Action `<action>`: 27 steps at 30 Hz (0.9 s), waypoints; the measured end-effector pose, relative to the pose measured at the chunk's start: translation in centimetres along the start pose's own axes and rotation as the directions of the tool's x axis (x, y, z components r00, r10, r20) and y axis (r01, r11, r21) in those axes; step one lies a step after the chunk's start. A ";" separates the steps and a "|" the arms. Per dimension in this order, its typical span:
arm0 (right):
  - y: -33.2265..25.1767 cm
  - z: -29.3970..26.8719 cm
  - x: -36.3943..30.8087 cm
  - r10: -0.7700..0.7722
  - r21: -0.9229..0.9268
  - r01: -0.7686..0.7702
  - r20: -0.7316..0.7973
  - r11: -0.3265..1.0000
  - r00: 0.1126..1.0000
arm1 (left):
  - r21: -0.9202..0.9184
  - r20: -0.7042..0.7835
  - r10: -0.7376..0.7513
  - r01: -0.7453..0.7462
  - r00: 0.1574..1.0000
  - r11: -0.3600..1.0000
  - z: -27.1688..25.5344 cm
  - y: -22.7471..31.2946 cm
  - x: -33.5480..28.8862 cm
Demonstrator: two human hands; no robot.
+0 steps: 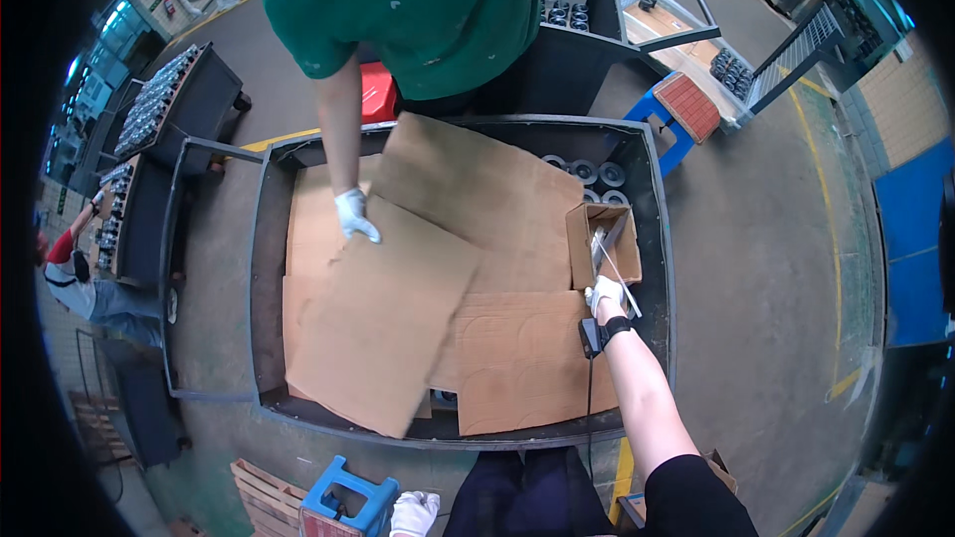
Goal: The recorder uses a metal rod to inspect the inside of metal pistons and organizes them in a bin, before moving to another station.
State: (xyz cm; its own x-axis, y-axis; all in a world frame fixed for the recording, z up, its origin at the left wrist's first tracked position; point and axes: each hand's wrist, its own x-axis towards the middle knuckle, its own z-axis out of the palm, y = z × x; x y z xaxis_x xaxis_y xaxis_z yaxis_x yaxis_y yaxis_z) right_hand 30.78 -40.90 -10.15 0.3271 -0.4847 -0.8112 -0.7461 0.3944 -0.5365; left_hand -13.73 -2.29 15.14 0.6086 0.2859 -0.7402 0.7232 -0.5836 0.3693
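My right hand (pixel 604 293), in a white glove, is closed on the near edge of a small open cardboard box (pixel 580 259). Long thin pale pieces (pixel 617 264) stick out of this box, one passing beside my fingers. Low in the picture, my left hand (pixel 415 514), also gloved, hangs beside a blue plastic stool (pixel 348 487) with its fingers curled; what they hold, if anything, is hidden. Across the bin, a co-worker's gloved hand (pixel 356 216) grips a loose cardboard sheet (pixel 388 308). That sheet lies tilted over other flat cardboard sheets (pixel 487 199).
A dark metal bin (pixel 662 268) surrounds the cardboard. Round grey metal parts (pixel 611 175) show at its far right corner. A co-worker in a green shirt (pixel 398 0) stands behind it. A stool with a reddish top (pixel 686 107) stands to the right, a wooden pallet (pixel 261 497) at lower left.
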 end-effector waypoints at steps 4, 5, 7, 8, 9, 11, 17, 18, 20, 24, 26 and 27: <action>-3.1 -5.4 -3.7 -0.339 -0.009 0.340 0.074 0.940 0.938 | 0.178 -0.138 -0.036 0.060 0.990 0.982 4.2 -2.8 1.3; -3.2 -6.6 -6.0 -0.429 -0.018 0.433 0.099 0.901 0.898 | 0.220 -0.109 -0.007 0.031 0.994 0.975 4.0 -2.0 1.1; -4.7 -11.2 -10.6 -0.531 -0.149 0.557 0.183 0.817 0.827 | 0.186 -0.093 -0.011 0.028 0.996 0.982 3.1 1.8 1.0; -5.3 -13.9 -12.3 -0.648 -0.317 0.684 0.225 0.657 0.727 | 0.168 -0.067 0.001 0.011 0.998 0.986 2.8 3.3 0.4; -5.5 -17.2 -12.5 -0.695 -0.387 0.744 0.290 0.544 0.658 | 0.191 -0.056 0.043 -0.032 0.997 0.981 3.7 3.5 1.2; -4.9 -19.8 -18.2 -0.791 -0.394 0.861 0.387 0.322 0.473 | 0.075 -0.105 0.029 -0.021 0.994 0.997 4.4 4.0 0.7; 0.4 -23.2 -30.3 -0.411 -0.559 0.829 0.749 0.031 0.520 | -0.970 0.119 0.043 0.107 0.992 0.218 3.8 9.0 -2.4; 2.2 -23.2 -31.0 -0.336 -0.582 0.807 0.782 -0.096 0.524 | -0.974 0.102 0.035 0.093 0.994 0.208 3.5 9.6 -3.1; 5.0 -22.0 -33.8 -0.242 -0.429 0.868 0.896 -0.250 0.373 | -0.891 0.126 0.029 0.100 0.992 0.444 3.2 10.1 -4.2; 6.6 -17.5 -38.7 0.146 -0.256 0.916 0.939 -0.310 0.312 | -0.960 -0.052 -0.101 -0.021 0.993 0.280 6.4 3.3 -4.7; 7.8 -15.7 -39.7 0.259 -0.151 0.957 0.941 -0.249 0.216 | -0.983 0.060 -0.223 0.097 0.973 0.158 9.1 -2.4 -5.3; 8.1 -15.1 -40.2 0.319 -0.128 0.968 0.928 -0.215 0.193 | -0.981 0.069 -0.223 0.107 0.972 0.161 10.1 -4.9 -5.6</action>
State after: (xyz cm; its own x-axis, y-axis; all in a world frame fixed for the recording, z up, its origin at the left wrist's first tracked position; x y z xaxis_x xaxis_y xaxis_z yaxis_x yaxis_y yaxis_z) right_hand 2.81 -29.98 21.66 0.3637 0.7564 -0.5436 0.4026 -0.6539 -0.6405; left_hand -23.99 -8.74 11.82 0.4076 0.3558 -0.8410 0.5020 0.6820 0.5318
